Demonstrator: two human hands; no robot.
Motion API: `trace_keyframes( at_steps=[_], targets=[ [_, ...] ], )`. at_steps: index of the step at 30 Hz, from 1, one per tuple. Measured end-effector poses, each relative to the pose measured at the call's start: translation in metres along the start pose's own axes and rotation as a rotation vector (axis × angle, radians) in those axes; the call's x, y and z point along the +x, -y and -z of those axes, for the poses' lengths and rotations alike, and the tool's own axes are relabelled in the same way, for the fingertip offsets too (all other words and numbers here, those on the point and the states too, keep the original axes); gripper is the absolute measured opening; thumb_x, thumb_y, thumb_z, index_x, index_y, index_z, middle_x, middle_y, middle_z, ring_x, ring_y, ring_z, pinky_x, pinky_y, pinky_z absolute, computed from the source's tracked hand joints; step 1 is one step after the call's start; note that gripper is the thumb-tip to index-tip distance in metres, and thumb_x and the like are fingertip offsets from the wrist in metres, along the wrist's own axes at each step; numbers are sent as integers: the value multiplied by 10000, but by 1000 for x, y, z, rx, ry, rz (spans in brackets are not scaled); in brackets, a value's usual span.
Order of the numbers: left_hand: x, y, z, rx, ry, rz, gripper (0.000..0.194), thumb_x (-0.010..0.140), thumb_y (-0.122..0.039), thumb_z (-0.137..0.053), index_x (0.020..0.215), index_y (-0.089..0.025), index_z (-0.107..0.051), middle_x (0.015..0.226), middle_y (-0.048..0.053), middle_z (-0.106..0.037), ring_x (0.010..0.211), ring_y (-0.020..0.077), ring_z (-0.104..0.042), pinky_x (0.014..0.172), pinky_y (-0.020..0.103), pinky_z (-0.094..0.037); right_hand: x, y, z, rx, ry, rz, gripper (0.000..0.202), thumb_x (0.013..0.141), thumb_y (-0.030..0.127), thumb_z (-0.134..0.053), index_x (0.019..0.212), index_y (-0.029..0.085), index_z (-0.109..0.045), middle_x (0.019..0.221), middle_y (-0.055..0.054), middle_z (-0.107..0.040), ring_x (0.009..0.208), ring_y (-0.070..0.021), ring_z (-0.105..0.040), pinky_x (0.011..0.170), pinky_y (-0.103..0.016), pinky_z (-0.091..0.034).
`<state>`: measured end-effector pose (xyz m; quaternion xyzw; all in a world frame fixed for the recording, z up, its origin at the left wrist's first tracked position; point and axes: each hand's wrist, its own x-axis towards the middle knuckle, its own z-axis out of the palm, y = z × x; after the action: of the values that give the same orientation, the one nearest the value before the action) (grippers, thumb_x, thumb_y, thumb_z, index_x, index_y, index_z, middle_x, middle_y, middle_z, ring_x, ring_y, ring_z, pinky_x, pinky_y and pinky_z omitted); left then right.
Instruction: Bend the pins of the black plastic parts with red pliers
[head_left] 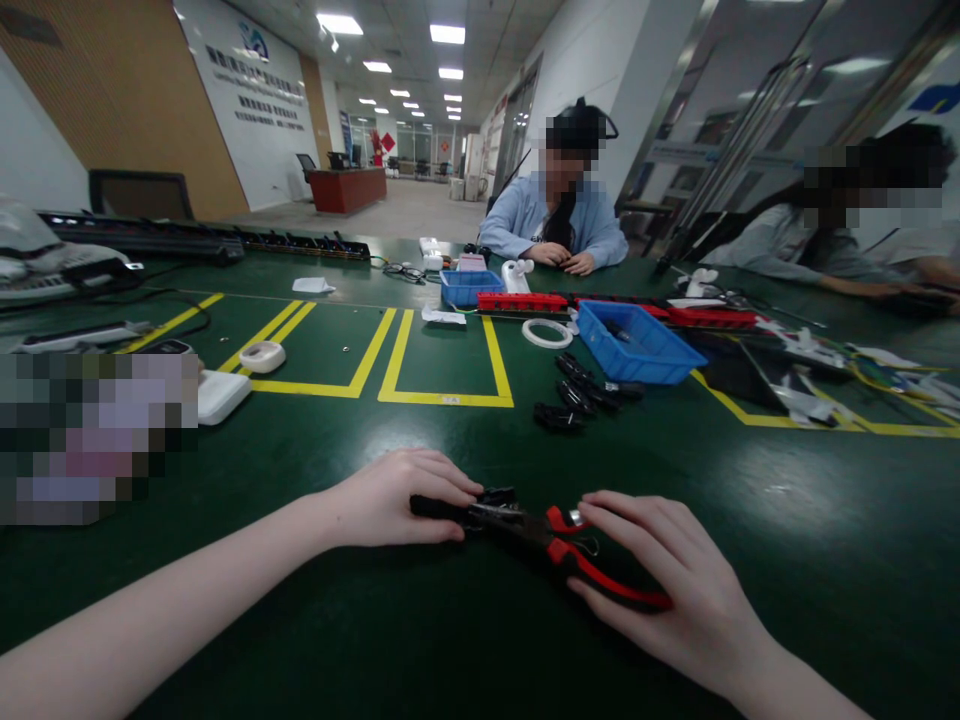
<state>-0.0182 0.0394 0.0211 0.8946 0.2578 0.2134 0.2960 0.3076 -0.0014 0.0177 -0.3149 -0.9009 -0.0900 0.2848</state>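
Observation:
My left hand (397,497) is closed on a small black plastic part (433,508), low over the green table in front of me. My right hand (675,575) grips long-nose pliers (551,533) by their red and black handles, which are spread apart. The pliers point left, and their jaws reach the black part beside my left fingertips. Whether the jaws clamp it, I cannot tell. Several similar black parts (576,385) lie loosely grouped beyond my hands, near a blue bin (641,345).
Yellow tape (442,399) marks rectangles on the green table (315,620). A white ring (547,333), a smaller blue bin (471,288) and red strips (525,302) lie farther back. A white box (221,397) stands left. One person (555,220) sits opposite; others sit at right.

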Motion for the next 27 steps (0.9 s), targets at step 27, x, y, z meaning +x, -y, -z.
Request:
trace_keyframes(
  at_steps=[27],
  targets=[
    [-1,-1,-3,-35,-88,131,166,847,-261,-726,995,-188,-723,1259,64,-666,1133,216,-635,979,395,-495,0,5,-1,-1,-14,-50,429,864,319,-670,1266,196,-583,1149,-118,-684,986,-247,-661,790,-375,-527]
  ],
)
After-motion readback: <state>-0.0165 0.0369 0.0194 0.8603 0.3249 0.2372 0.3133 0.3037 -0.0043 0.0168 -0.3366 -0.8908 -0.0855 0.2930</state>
